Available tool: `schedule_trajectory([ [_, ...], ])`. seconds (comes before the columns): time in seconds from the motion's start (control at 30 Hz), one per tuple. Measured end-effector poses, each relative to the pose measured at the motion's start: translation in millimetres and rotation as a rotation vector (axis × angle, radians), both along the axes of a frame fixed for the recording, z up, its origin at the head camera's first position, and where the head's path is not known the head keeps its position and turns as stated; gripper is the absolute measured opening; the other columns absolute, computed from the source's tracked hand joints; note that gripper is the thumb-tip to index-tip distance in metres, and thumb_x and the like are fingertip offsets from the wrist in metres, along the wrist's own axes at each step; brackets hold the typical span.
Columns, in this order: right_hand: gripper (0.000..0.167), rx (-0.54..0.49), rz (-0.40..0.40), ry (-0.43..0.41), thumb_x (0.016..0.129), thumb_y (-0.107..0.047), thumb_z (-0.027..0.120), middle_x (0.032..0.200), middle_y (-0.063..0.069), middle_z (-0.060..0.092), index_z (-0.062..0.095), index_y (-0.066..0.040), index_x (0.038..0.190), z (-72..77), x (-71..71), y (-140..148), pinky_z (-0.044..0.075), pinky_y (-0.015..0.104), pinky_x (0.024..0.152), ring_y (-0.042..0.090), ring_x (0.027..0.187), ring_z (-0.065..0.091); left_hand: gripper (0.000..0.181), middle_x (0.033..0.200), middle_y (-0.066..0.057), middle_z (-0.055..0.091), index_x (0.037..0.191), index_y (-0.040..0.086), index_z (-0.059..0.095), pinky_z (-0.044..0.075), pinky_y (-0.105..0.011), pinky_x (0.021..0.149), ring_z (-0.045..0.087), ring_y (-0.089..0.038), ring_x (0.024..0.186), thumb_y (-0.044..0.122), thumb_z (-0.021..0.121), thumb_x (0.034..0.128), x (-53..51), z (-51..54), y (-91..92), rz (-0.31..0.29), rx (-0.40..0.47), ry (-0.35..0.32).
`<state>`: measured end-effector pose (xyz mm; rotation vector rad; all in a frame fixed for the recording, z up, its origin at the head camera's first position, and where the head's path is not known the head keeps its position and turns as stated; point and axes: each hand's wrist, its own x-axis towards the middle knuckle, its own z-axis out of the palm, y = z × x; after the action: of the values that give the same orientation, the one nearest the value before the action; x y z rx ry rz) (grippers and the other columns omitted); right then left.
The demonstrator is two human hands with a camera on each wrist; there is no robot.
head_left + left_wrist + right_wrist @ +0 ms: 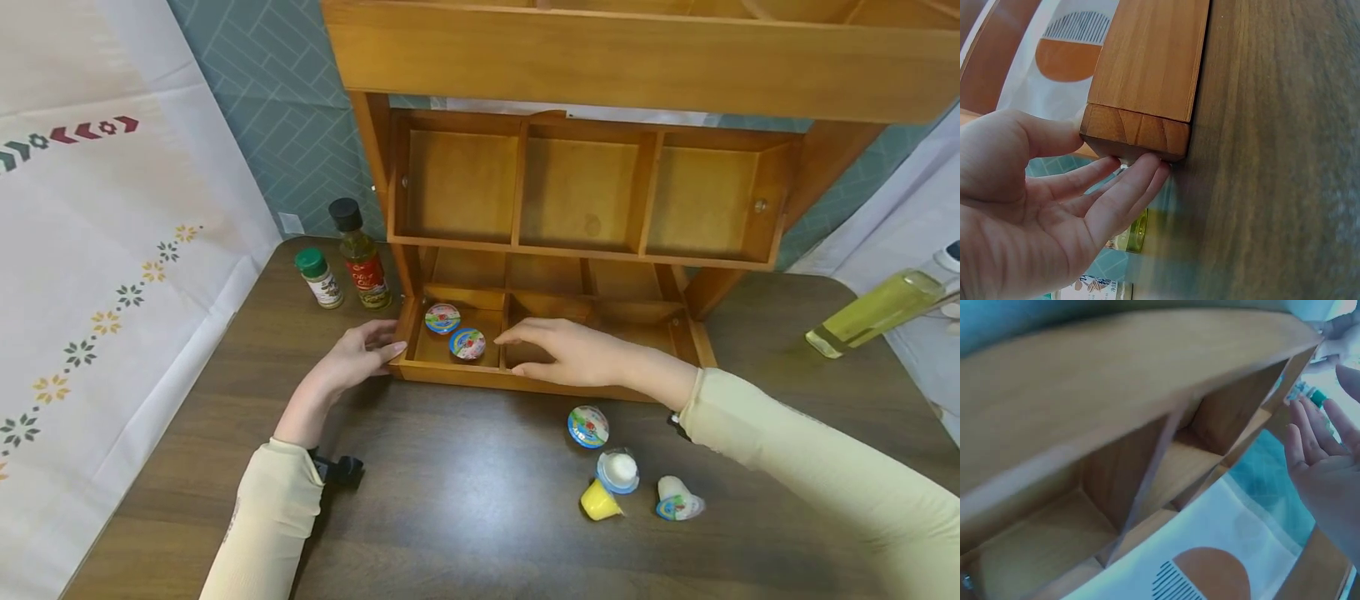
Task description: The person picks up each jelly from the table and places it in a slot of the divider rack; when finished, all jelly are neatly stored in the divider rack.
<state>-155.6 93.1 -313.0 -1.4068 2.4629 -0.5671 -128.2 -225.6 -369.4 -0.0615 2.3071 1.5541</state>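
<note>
My left hand (358, 358) (1041, 206) grips the left front corner of the wooden shelf (450, 374) (1147, 62), thumb on one side and fingers on the other. Over the bottom tray's middle compartment hovers my right hand (573, 352) (1329, 456), fingers relaxed and holding nothing, its fingertips near the left divider. The bottom left compartment holds two round lidded cups, one toward the back (442, 318) and one closer to the front (467, 343). On the table in front lie another lidded cup (588, 427), a white one (619, 472), a yellow one (600, 502) and a tipped pale one (678, 501).
Left of the shelf stand a green-capped jar (320, 278) and an olive oil bottle (365, 262). A bottle of yellow liquid (873, 314) is at the far right. The shelf's middle tier (585, 248) and top tier (637, 67) rise above the bottom tray.
</note>
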Motion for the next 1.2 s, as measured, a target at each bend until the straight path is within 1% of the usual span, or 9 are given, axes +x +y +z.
schedule_trajectory([
  [0.1, 0.040, -0.052, 0.013, -0.007, 0.093, -0.027, 0.059, 0.125, 0.003, 0.057, 0.052, -0.011, 0.130, -1.2, 11.9, 12, 0.046, 0.036, 0.097, 0.018, 0.116, 0.053, 0.053, 0.138, -0.024, 0.041, 0.142, -0.001, 0.031, 0.051, -0.041, 0.091, 0.047, -0.036, 0.120, 0.015, 0.051, 0.0965, 0.0, 0.4, -0.4, 0.001, -0.008, -0.004],
  [0.17, 0.039, -0.067, 0.018, 0.013, 0.093, -0.025, 0.059, 0.123, 0.001, 0.058, 0.053, -0.012, 0.129, -3.5, 18.8, 21, 0.047, 0.035, 0.096, 0.016, 0.115, 0.053, 0.053, 0.139, -0.024, 0.040, 0.142, -0.002, 0.030, 0.050, -0.042, 0.091, 0.047, -0.036, 0.120, 0.016, 0.051, 0.0967, 0.0, 0.3, -0.6, -0.006, -0.012, -0.001],
  [0.37, 0.037, -0.130, 0.026, 0.144, 0.089, -0.022, 0.065, 0.119, -0.003, 0.059, 0.058, -0.013, 0.124, -14.4, 36.6, 44, 0.050, 0.034, 0.091, 0.015, 0.111, 0.055, 0.053, 0.139, -0.025, 0.040, 0.142, -0.002, 0.030, 0.050, -0.042, 0.092, 0.047, -0.036, 0.120, 0.016, 0.051, 0.0968, -0.3, 2.4, -0.1, -0.006, -0.008, -0.001],
  [0.43, 0.038, -0.133, 0.029, 0.162, 0.088, -0.022, 0.067, 0.120, -0.003, 0.059, 0.058, -0.014, 0.123, -18.3, 41.8, 50, 0.050, 0.035, 0.089, 0.016, 0.110, 0.056, 0.053, 0.138, -0.025, 0.040, 0.142, -0.002, 0.030, 0.050, -0.042, 0.092, 0.047, -0.036, 0.120, 0.016, 0.051, 0.0968, -0.3, 3.0, -0.5, -0.009, -0.006, 0.003],
  [0.57, 0.042, -0.085, 0.020, 0.127, 0.086, -0.026, 0.068, 0.124, -0.001, 0.058, 0.056, -0.015, 0.125, -26.2, 49.4, 59, 0.051, 0.036, 0.087, 0.017, 0.111, 0.056, 0.054, 0.137, -0.026, 0.041, 0.143, -0.002, 0.029, 0.050, -0.042, 0.092, 0.048, -0.037, 0.119, 0.016, 0.051, 0.0967, 0.5, 3.6, -1.1, -0.011, -0.015, 0.009],
  [0.7, 0.049, -0.031, -0.017, 0.049, 0.084, -0.033, 0.069, 0.127, -0.003, 0.055, 0.055, -0.015, 0.127, -34.8, 54.9, 69, 0.050, 0.038, 0.090, 0.017, 0.115, 0.054, 0.055, 0.137, -0.027, 0.041, 0.143, -0.002, 0.029, 0.050, -0.041, 0.091, 0.049, -0.037, 0.118, 0.016, 0.052, 0.0965, 1.2, 3.1, -0.8, -0.012, -0.024, 0.005],
  [0.83, 0.054, -0.003, -0.055, -0.010, 0.083, -0.039, 0.069, 0.128, -0.004, 0.054, 0.054, -0.014, 0.129, -43.5, 57.7, 79, 0.049, 0.040, 0.092, 0.018, 0.116, 0.053, 0.054, 0.137, -0.027, 0.041, 0.142, -0.002, 0.030, 0.051, -0.041, 0.090, 0.049, -0.036, 0.117, 0.016, 0.052, 0.0963, 0.4, 2.1, 0.3, -0.011, -0.021, 0.007],
  [1.03, 0.055, 0.018, -0.085, -0.028, 0.086, -0.038, 0.066, 0.129, 0.004, 0.054, 0.052, -0.010, 0.131, -53.0, 59.0, 89, 0.050, 0.042, 0.091, 0.023, 0.113, 0.055, 0.055, 0.137, -0.026, 0.040, 0.142, -0.002, 0.030, 0.051, -0.041, 0.090, 0.049, -0.037, 0.118, 0.017, 0.053, 0.0960, -0.9, 1.1, 0.0, -0.014, -0.021, 0.007],
  [1.2, 0.053, -0.005, -0.085, -0.064, 0.085, -0.033, 0.068, 0.127, 0.005, 0.056, 0.053, -0.008, 0.130, -56.1, 57.2, 89, 0.052, 0.038, 0.089, 0.019, 0.108, 0.059, 0.055, 0.137, -0.027, 0.040, 0.142, -0.002, 0.030, 0.051, -0.041, 0.090, 0.049, -0.037, 0.118, 0.017, 0.053, 0.0959, 0.7, 1.6, -1.8, -0.012, -0.023, 0.006],
])
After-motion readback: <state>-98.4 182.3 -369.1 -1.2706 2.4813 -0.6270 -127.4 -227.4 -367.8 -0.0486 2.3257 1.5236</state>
